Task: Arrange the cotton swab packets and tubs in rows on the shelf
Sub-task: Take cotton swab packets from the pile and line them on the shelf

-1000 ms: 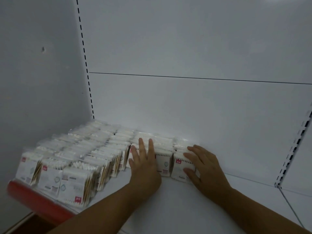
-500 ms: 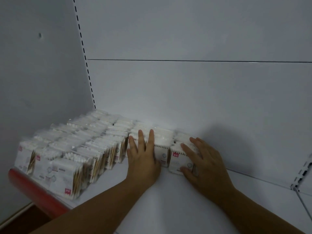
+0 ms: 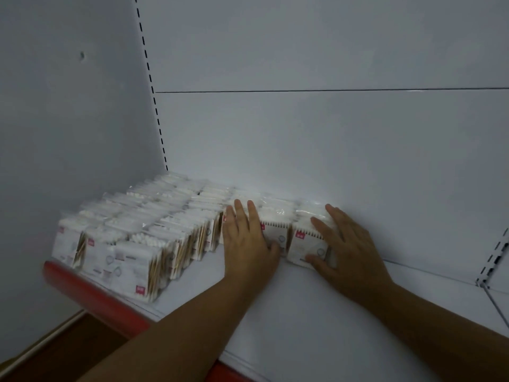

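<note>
Packets (image 3: 124,238) fill rows at shelf (image 3: 303,312) left. My left grip (image 3: 248,241) and right grip (image 3: 349,249), fingers flat, press short rows near the back wall (image 3: 303,147). Right side awaits stock; tubs unseen.

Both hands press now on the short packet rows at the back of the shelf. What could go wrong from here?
1. The rightmost packet row has bare shelf on its right; only the right hand steadies it, so its packets may topple sideways once released.
2. The front packets stand right at the red shelf edge; a leftward push from the left hand could nudge them over it.
</note>
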`<act>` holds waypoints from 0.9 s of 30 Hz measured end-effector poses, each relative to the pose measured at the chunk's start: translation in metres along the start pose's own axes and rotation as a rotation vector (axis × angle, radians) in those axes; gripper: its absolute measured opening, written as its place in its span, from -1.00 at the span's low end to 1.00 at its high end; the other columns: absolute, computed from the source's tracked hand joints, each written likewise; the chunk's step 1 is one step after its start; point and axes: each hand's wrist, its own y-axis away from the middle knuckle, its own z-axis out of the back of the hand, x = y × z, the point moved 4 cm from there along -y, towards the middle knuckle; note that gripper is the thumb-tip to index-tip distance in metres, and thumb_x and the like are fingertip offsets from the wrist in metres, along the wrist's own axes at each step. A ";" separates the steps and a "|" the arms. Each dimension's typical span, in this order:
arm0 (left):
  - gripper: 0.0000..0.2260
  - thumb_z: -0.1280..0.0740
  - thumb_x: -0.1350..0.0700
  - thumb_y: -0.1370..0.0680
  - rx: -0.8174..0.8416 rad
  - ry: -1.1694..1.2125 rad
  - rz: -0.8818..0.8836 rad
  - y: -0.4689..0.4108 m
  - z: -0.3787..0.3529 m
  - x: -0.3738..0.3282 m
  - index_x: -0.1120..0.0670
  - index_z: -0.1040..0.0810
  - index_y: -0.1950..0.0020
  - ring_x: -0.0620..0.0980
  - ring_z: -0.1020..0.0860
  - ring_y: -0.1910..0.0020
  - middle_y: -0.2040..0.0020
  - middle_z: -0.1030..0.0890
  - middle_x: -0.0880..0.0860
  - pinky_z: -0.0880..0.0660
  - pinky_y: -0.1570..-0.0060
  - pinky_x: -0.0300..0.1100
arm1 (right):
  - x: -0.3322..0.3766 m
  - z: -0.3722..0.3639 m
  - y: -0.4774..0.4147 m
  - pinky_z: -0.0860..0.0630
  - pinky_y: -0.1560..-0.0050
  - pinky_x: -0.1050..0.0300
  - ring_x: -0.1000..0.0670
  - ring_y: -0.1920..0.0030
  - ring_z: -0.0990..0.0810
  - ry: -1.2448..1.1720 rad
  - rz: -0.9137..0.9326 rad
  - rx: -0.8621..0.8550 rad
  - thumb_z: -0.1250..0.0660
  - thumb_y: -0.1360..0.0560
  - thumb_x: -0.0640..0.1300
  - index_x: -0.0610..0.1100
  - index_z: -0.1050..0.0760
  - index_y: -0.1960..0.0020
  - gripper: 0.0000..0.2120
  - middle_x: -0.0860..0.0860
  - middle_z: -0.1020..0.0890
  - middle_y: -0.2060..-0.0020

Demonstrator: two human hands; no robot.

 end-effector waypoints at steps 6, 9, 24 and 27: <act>-0.26 -0.17 0.04 -0.55 -0.010 0.052 -0.244 0.001 0.003 -0.010 0.17 0.23 -0.55 0.10 0.39 -0.49 -0.57 0.22 0.16 0.39 -0.42 -0.07 | 0.016 0.012 -0.002 -0.42 -0.22 -0.24 -0.29 -0.32 -0.44 0.113 0.002 0.107 -0.42 -0.40 0.11 -0.22 -0.39 -0.40 -0.32 -0.33 -0.38 -0.36; -0.29 -0.19 0.09 -0.52 0.019 0.064 -0.266 0.004 0.005 -0.010 0.19 0.12 -0.56 0.12 0.29 -0.51 -0.57 0.11 0.17 0.28 -0.46 -0.01 | 0.009 0.012 0.012 -0.08 -0.44 -0.01 -0.07 -0.52 0.05 0.052 -0.134 0.166 -0.16 -0.54 0.23 0.08 0.16 -0.51 -0.29 -0.17 0.13 -0.53; -0.67 -0.14 0.01 -0.57 0.141 0.381 -0.880 0.056 0.037 -0.182 0.10 -0.56 -0.22 0.08 -0.34 -0.44 -0.46 -0.37 0.08 -0.26 -0.38 -0.14 | -0.117 0.255 0.220 0.10 -0.51 0.01 -0.03 -0.54 0.18 0.515 -0.657 0.625 -0.01 -0.61 0.20 0.07 0.07 -0.56 -0.42 -0.03 0.15 -0.55; -0.58 -0.15 -0.09 -0.63 0.370 0.433 -0.884 0.092 0.030 -0.293 -0.03 -0.30 -0.47 -0.09 0.04 -0.55 -0.58 0.02 -0.06 -0.01 -0.47 -0.16 | -0.122 0.305 0.269 0.07 -0.51 0.00 -0.04 -0.55 0.15 0.519 -0.676 0.613 -0.05 -0.61 0.17 0.06 0.05 -0.56 -0.41 -0.05 0.13 -0.56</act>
